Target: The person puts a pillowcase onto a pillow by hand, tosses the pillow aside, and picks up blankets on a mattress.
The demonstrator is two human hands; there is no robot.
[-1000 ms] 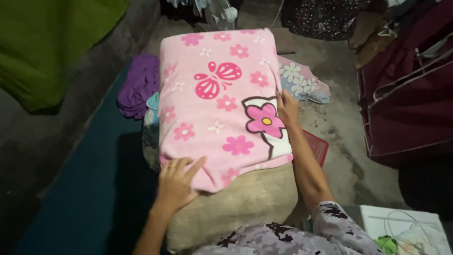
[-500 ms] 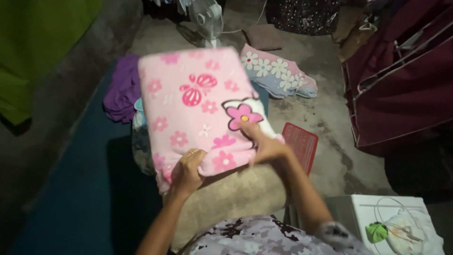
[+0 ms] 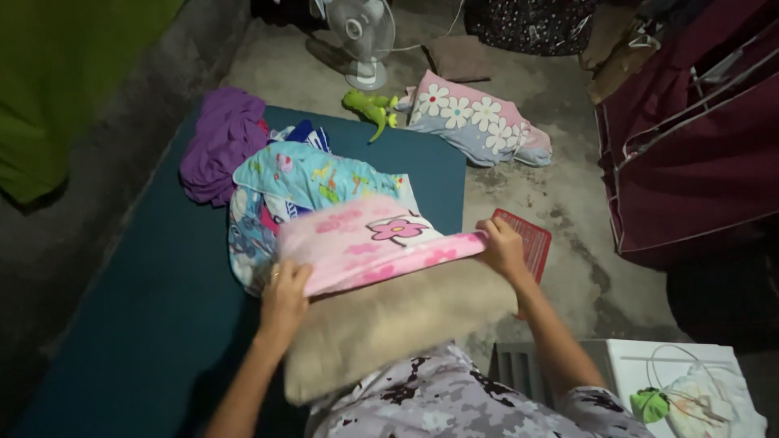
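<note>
Nearest the person: sleeves in a grey-and-dark patterned fabric, and across the lap a tan, plush, soft-looking cushion [image 3: 398, 320]. On top of it lies the folded pink fleece blanket with flower print [image 3: 377, 243], lying low and nearly flat.

Left hand [image 3: 284, 294] clamps the blanket's near left corner, fingers curled over the edge, thumb hidden. Right hand [image 3: 501, 247] pinches the right end, fingers closed on the fold.

Handling, as a judgement: blanket looks light, thick, floppy and not slippery; no risk of breakage. Gripped at both ends it will probably sag in the middle, so the folded edges or corners are the places to hold it.

Just past the right hand, a red flat grid-patterned panel [image 3: 529, 239] on the concrete floor. Behind the blanket, a turquoise cartoon-print cloth [image 3: 304, 178] heaped on the dark teal floor mat [image 3: 154, 308]. Left of that, a bunched purple garment [image 3: 223, 142]. Further off, a green toy lizard [image 3: 369, 107], a floral pink-and-blue pillow [image 3: 479, 122] and a small white table fan [image 3: 363, 36]. Maroon fabric wardrobe [image 3: 690, 154] at right.
</note>
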